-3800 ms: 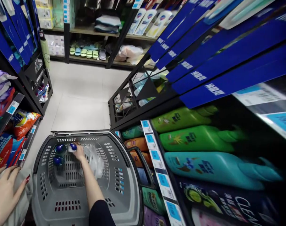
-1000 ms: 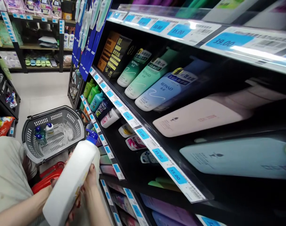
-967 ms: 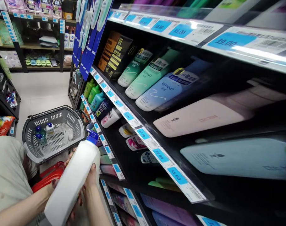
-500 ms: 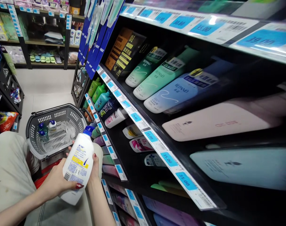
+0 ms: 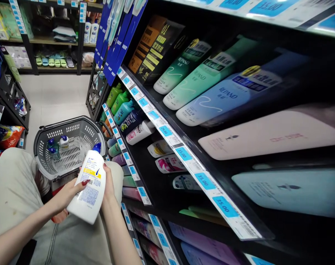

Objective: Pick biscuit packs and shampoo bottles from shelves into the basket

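Observation:
I hold a white bottle with a blue cap and a yellow-and-blue label (image 5: 89,184) in both hands, low at the left, above my lap. My left hand (image 5: 64,194) wraps its left side, thumb across the label. My right hand (image 5: 109,184) grips its right edge from behind. The bottle is tilted, cap pointing away from me, label facing up. Beyond it on the floor stands a grey shopping basket (image 5: 81,129) with three small blue-capped bottles (image 5: 57,144) and clear plastic inside.
Black store shelving (image 5: 181,152) with blue price tags runs along my right, filled with shampoo bottles lying in rows. Across the aisle on the left, a rack carries colourful bags (image 5: 6,135). The pale floor (image 5: 54,97) leads to far shelves with slippers.
I have turned the bottle so its label faces up and raised it slightly toward the basket. My left hand came round onto its front. The view tipped down a little.

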